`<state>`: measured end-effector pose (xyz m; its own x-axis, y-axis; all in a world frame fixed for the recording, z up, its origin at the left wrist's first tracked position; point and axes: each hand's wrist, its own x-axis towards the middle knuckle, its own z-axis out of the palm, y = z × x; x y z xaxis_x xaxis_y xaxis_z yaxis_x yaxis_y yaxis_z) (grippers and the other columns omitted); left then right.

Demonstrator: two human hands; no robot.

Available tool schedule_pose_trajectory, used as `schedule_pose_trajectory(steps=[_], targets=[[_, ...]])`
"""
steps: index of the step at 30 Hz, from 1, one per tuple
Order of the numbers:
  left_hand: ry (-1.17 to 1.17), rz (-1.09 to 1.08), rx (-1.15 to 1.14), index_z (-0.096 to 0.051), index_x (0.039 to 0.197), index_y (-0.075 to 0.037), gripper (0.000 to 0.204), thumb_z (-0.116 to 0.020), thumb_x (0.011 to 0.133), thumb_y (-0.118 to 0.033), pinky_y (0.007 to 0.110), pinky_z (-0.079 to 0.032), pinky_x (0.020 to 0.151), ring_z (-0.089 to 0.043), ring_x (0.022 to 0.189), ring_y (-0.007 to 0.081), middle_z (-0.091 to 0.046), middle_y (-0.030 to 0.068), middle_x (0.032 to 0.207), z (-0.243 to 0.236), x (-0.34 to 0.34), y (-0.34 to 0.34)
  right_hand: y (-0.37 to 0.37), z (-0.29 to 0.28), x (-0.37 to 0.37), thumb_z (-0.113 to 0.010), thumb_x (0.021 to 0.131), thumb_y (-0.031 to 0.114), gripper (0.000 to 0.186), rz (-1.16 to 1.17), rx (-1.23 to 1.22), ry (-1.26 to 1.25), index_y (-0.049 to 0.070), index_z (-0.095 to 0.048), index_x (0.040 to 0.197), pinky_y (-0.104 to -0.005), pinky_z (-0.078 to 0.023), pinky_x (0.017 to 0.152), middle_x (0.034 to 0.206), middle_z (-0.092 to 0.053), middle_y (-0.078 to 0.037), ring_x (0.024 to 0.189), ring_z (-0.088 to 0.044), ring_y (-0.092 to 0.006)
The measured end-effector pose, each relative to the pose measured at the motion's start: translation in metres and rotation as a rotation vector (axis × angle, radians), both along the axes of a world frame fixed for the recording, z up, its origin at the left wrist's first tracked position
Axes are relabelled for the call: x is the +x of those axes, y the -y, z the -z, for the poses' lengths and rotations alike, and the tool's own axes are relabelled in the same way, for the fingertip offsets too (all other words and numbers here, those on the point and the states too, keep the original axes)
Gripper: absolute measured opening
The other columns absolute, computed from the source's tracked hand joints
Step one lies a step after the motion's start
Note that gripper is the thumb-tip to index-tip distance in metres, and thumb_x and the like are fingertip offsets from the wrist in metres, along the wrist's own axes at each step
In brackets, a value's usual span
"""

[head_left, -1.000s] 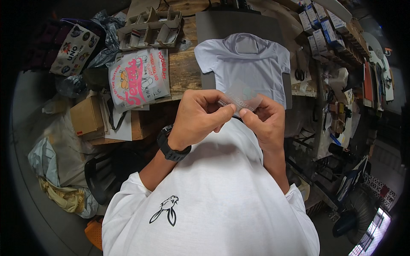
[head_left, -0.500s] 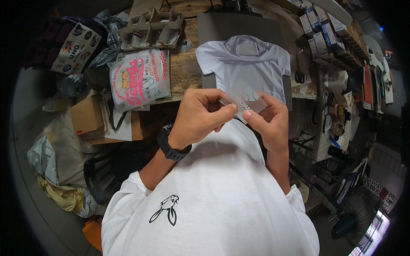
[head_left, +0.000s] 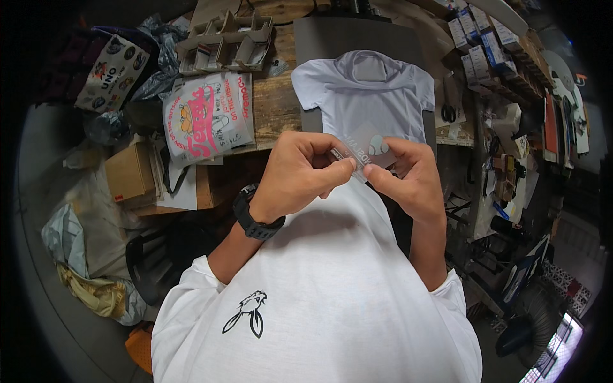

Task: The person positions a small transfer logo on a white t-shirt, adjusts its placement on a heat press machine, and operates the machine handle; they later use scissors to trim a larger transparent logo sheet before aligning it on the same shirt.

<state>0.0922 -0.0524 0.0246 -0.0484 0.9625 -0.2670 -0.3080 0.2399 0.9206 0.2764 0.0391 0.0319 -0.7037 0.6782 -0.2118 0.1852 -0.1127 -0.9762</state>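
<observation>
Cluttered wooden workbench (head_left: 271, 108) fills upper frame, pink-printed plastic bag (head_left: 207, 115) upper left, while left hand (head_left: 297, 175) and right hand (head_left: 408, 175) pinch a small clear transfer film (head_left: 365, 148) at centre.

Far ahead the white shirt (head_left: 367, 96) lies flat with open room above it, while cardboard trays (head_left: 223, 45) and printed sheets (head_left: 207, 115) crowd the left tabletop (head_left: 274, 105).

A wooden tabletop (head_left: 274, 108) carries a grey cardboard divider tray (head_left: 223, 48) at its far edge and a pink-and-white printed sheet (head_left: 207, 118) hanging over its near edge. A brown cardboard box (head_left: 131, 172) sits lower left, beside crumpled plastic bags (head_left: 70, 236). Scissors (head_left: 448, 113) lie to the right, near shelves of small boxes (head_left: 485, 54). A sticker-covered bag (head_left: 112, 73) lies upper left.
</observation>
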Motion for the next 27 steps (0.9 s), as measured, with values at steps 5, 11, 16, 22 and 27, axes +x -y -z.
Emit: schedule_pose_trajectory(steps=[5, 11, 16, 22, 27], targets=[[0.021, 0.007, 0.010, -0.070, 0.084, 0.004, 0.012, -0.068, 0.085, -0.007, 0.019, -0.036, 0.044, -0.052, 0.049, 0.0026, -0.060, -0.0005, 0.061, 0.002, -0.002, -0.001, -0.002, 0.002, -0.003, -0.071, 0.080, 0.008, 0.017, -0.001, -0.047, -0.038, -0.005, -0.070, 0.092, -0.0200, -0.042, 0.057, 0.075, -0.064, 0.000, 0.065, -0.053, -0.0035], [0.024, 0.014, 0.006, -0.071, 0.085, 0.005, 0.012, -0.069, 0.084, -0.007, 0.019, -0.036, 0.043, -0.052, 0.049, 0.0024, -0.060, -0.0005, 0.060, 0.002, -0.002, -0.005, -0.006, 0.005, -0.001, -0.071, 0.080, 0.007, 0.017, -0.029, -0.062, -0.060, -0.005, -0.070, 0.092, -0.0206, -0.041, 0.056, 0.074, -0.064, 0.000, 0.065, -0.053, -0.0036], [-0.016, 0.023, 0.032, -0.070, 0.087, 0.005, 0.012, -0.069, 0.086, -0.006, 0.019, -0.035, 0.042, -0.049, 0.047, 0.0028, -0.059, 0.0002, 0.060, 0.003, -0.001, -0.008, -0.008, 0.003, -0.002, -0.071, 0.080, 0.005, 0.017, -0.029, -0.062, -0.068, -0.005, -0.070, 0.093, -0.0212, -0.040, 0.056, 0.076, -0.064, 0.000, 0.067, -0.053, -0.0036], [0.020, 0.006, 0.008, -0.071, 0.086, 0.005, 0.013, -0.069, 0.085, -0.008, 0.019, -0.036, 0.044, -0.051, 0.048, 0.0022, -0.060, -0.0007, 0.060, 0.002, -0.002, -0.012, -0.012, 0.004, 0.000, -0.072, 0.081, 0.005, 0.020, -0.035, -0.118, -0.126, -0.005, -0.069, 0.099, -0.0213, -0.044, 0.060, 0.082, -0.065, -0.001, 0.070, -0.055, -0.0044], [0.023, -0.029, 0.014, -0.071, 0.085, 0.005, 0.013, -0.068, 0.085, -0.007, 0.019, -0.036, 0.043, -0.050, 0.048, 0.0023, -0.059, -0.0006, 0.060, 0.002, -0.002, -0.016, -0.008, 0.013, -0.003, -0.071, 0.083, 0.004, 0.021, 0.022, -0.198, -0.192, -0.005, -0.069, 0.101, -0.0212, -0.045, 0.065, 0.086, -0.067, -0.002, 0.075, -0.057, -0.0054]])
